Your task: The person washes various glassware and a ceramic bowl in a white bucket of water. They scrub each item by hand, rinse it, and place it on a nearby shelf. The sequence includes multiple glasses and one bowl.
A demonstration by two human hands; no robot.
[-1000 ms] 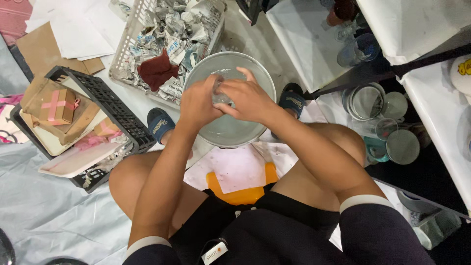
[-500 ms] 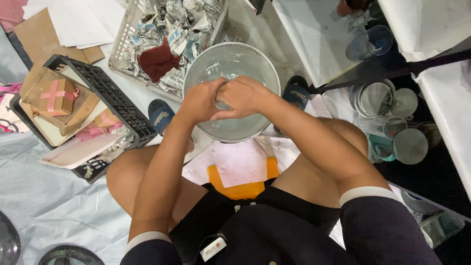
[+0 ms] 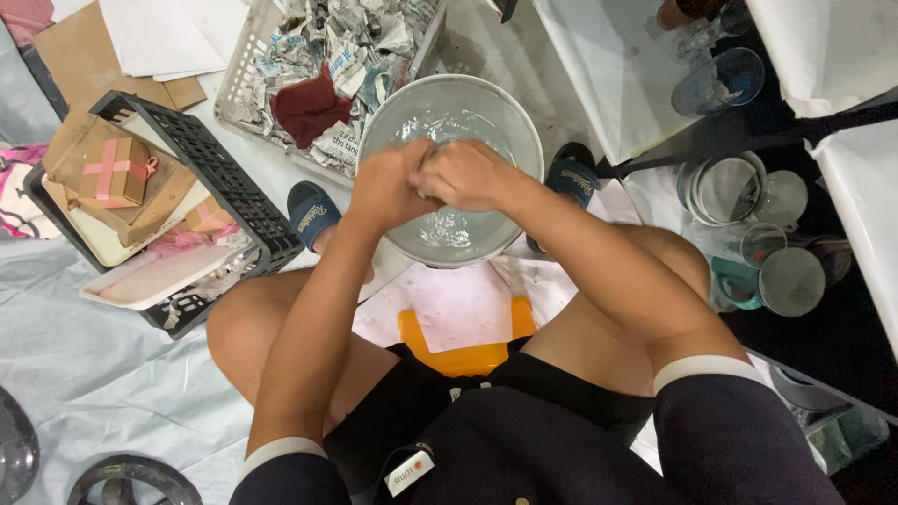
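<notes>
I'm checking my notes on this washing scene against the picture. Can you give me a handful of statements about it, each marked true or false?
1. Both hands, the left hand and the right hand, are together over the round basin. True.
2. The basin is dry. False: water glistens in it.
3. A small brown box with a pink ribbon lies in the black crate. True.
4. The white basket behind the basin holds folded towels. False: it holds crumpled newspaper and a dark red cloth.
5. The person sits on an orange stool. True.
</notes>
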